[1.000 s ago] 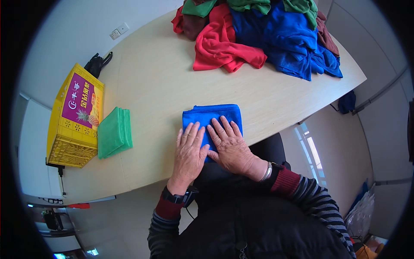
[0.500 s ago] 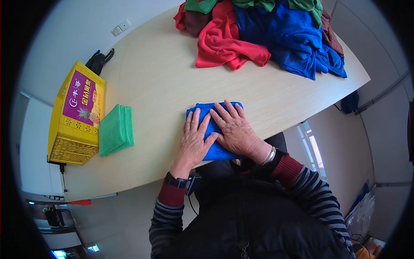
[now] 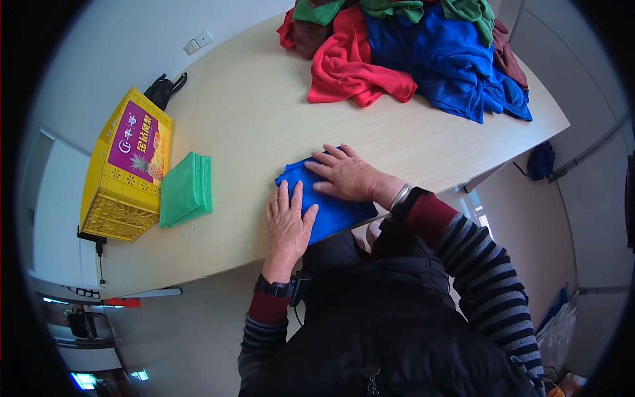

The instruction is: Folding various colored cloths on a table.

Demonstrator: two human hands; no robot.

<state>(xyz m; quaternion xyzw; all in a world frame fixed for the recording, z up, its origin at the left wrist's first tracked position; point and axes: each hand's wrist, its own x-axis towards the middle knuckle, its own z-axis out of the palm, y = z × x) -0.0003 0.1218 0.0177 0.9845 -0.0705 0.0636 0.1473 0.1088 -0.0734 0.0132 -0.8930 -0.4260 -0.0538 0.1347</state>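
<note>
A folded blue cloth point(image 3: 334, 210) lies at the table's near edge, turned at a slant. Flat on its left side rests my left hand point(image 3: 288, 221), fingers stretched out. My right hand point(image 3: 350, 174) lies over the cloth's upper right part with its fingers spread, covering some of that edge. Neither hand grips anything. To the left, a folded green cloth stack point(image 3: 186, 190) leans close to the yellow crate.
A yellow crate point(image 3: 122, 205) with a purple panel stands at the table's left. Behind it sits a black strapped item point(image 3: 164, 90). Heaped at the far side are a red cloth point(image 3: 350, 73), a blue cloth point(image 3: 456, 73), and green and brown cloths. The pale table point(image 3: 245, 126) has a curved far edge.
The blue cloth has turned to a slant. My right hand has slid up and left across it, now apart from my left hand. The whole view has shifted slightly.
</note>
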